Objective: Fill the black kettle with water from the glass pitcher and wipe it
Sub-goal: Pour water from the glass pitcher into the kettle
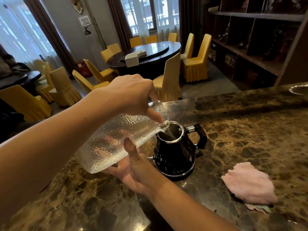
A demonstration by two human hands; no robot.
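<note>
Marble counter: both hands' fingers grip tilted, dimpled glass pitcher pouring into glossy black kettle.

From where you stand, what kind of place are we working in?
Probably a restaurant or banquet dining room. A large round table ringed by yellow-covered chairs sits behind the marble counter, and a dark display shelf lines the right wall.

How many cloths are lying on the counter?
1: a pink cloth lies on the marble counter, right of the black kettle. Others could lie outside the view.
</note>
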